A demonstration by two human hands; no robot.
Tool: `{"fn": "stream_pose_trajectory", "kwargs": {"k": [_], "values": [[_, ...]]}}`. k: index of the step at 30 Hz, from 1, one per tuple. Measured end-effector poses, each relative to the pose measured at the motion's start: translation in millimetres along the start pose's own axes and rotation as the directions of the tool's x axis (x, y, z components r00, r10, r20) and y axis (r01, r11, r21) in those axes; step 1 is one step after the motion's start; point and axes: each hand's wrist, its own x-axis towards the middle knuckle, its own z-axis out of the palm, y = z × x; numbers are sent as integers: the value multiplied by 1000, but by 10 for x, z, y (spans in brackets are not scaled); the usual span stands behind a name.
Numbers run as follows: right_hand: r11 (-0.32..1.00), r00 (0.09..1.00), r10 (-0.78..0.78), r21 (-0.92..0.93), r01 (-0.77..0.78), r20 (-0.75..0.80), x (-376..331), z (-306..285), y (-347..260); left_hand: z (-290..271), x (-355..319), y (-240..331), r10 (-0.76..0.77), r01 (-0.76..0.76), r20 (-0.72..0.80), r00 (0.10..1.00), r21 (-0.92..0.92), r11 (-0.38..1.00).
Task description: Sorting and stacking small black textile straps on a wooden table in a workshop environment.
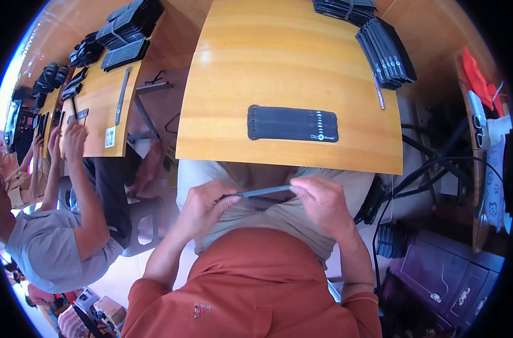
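Observation:
A thin, flat dark-grey strip [266, 191] is stretched level above my lap, just short of the table's front edge. My left hand [204, 205] pinches its left end between thumb and fingers. The other end is gripped the same way by my right hand [324, 200]. On the wooden table [234, 62] in front of me lies a flat black set of straps [281, 122], side by side, with small holes along the left end and pale printing near the right end.
Bundled black straps [386, 53] stand at the table's far right corner, beside a slim pen-like stick [380, 96]. To the left, a co-worker [65, 236] sits at another table [112, 107] bearing more black bundles [129, 25]. A purple cabinet [442, 276] is at lower right.

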Motion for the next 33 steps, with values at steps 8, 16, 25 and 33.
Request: {"fn": "stream_pose_trajectory", "kwargs": {"k": [8,16,25,33], "values": [[981,975,195,27,-194,-110,-6,-230,240,61,322,-95,-121,119,-5,993,-143,983],[885,864,444,266,-382,-236,4,-232,485,170,651,-138,-329,289,-112,938,-274,917],[882,880,434,290,-372,-193,151,-375,640,213,876,-232,-304,239,-32,952,-543,805],[908,876,419,134,-398,-238,147,-399,823,227,1055,-133,-411,338,-80,908,-440,832]]}}
